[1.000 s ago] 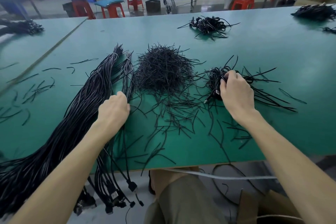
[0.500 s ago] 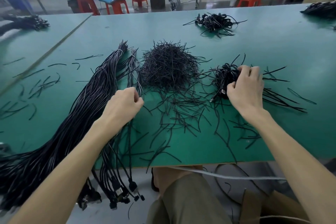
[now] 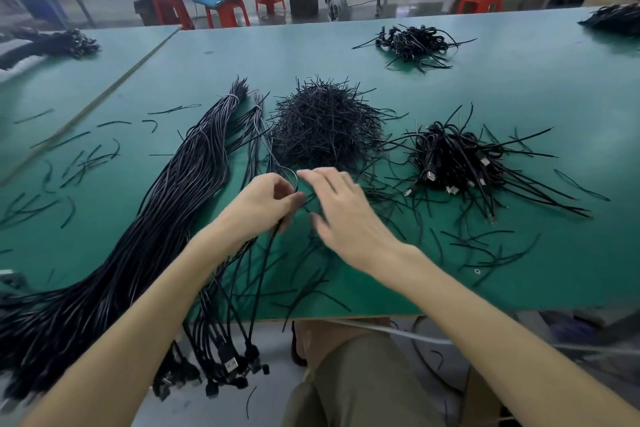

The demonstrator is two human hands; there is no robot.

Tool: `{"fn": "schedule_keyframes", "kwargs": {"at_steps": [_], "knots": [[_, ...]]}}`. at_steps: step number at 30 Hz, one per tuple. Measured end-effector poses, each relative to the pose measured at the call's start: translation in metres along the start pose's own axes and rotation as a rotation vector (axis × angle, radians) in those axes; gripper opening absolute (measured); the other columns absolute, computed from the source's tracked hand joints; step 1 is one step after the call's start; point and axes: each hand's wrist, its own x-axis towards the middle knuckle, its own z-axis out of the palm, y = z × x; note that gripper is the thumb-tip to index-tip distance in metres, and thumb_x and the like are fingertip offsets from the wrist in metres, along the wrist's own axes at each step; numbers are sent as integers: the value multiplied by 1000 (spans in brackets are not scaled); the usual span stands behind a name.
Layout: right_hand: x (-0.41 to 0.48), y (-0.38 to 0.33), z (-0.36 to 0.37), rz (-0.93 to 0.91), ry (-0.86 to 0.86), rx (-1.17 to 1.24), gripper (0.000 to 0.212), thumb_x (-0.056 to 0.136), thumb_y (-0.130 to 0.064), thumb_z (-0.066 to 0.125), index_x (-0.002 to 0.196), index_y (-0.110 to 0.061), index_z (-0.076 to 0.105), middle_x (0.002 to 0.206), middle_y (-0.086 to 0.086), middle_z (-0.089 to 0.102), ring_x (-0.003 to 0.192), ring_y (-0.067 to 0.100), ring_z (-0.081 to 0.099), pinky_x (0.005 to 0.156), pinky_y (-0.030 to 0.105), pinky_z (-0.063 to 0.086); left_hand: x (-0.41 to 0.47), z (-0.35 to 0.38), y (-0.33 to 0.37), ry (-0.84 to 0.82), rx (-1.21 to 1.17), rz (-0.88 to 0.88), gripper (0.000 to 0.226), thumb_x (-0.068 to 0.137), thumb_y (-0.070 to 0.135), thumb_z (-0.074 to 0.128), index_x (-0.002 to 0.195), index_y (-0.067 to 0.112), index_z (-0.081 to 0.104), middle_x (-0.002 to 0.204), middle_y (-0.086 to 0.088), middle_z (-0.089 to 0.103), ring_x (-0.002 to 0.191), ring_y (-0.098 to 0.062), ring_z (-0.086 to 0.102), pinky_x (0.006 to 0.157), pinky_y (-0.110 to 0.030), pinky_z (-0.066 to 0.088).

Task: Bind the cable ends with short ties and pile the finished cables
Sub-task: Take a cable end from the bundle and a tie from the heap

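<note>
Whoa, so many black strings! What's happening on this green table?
A person is tying up cables. The left hand pinches one black cable next to the long bundle. The right hand, open and blurred, is beside it. A heap of short ties sits just beyond the hands, and the pile of tied cables lies to the right.

left hand (image 3: 263,204): lifted, now pinches one cable (image 3: 293,180)
right hand (image 3: 346,218): off the finished pile (image 3: 450,159), moved beside left hand
</note>
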Motion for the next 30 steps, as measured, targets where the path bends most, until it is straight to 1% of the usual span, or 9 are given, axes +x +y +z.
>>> {"fn": "schedule_keyframes", "kwargs": {"at_steps": [4,7,10,12,14,16,20,25,30], "knots": [[6,-15,18,8,-39,84,62,92,2,60,150,-8,41,138,11,46,124,30,44,104,43,41,-9,-18,-4,-158,-9,44,17,94,13,74,99,-1,67,69,-15,71,55,-15,59,44,-20,40],[10,-18,25,-14,-20,22,51,96,-5,61,144,-8,45,131,10,52,118,28,48,99,41,42,-11,-29,-9,-154,132,68,9,97,12,68,92,7,74,64,-5,73,43,-11,55,42,-20,41],[14,-19,28,-26,-19,-30,50,101,-18,59,147,-11,41,135,6,57,123,25,51,100,36,40,-10,-30,-16,-80,319,65,13,98,22,67,90,15,74,64,1,74,37,-13,54,41,-22,44],[14,-18,26,-17,19,-40,45,102,-21,58,144,-12,45,130,5,61,119,24,54,98,34,41,-11,-28,-20,-42,307,66,17,98,34,69,101,18,68,80,4,74,39,-8,60,39,-20,45],[13,-15,20,-13,70,-30,33,101,-18,60,133,-12,54,118,3,65,109,23,58,93,33,42,-13,-26,-23,-43,268,67,27,96,46,67,110,24,60,94,6,70,47,-11,67,42,-20,48],[9,-10,13,12,135,9,19,100,-18,62,117,-11,61,105,1,64,97,21,58,86,33,45,-14,-24,-26,-27,314,96,28,95,50,65,102,24,59,87,6,69,55,-15,69,45,-17,48],[10,2,-3,179,311,143,8,98,-17,65,95,-10,67,94,-3,61,83,15,58,77,28,47,-17,-20,-32,-54,218,104,31,100,46,61,86,18,62,65,4,72,43,-14,64,47,-20,47],[20,33,-37,515,586,414,14,97,-14,68,87,-22,62,87,-10,63,78,-1,55,71,8,40,-23,-37,-36,-240,259,62,42,102,44,57,77,13,69,62,-1,73,56,-16,71,57,-16,50],[11,45,-38,554,475,374,9,99,-18,65,90,-19,63,86,-4,64,88,16,57,81,29,47,-17,-39,-23,-126,241,111,45,103,40,57,68,14,67,60,-1,71,53,-14,69,57,-18,52]]}}
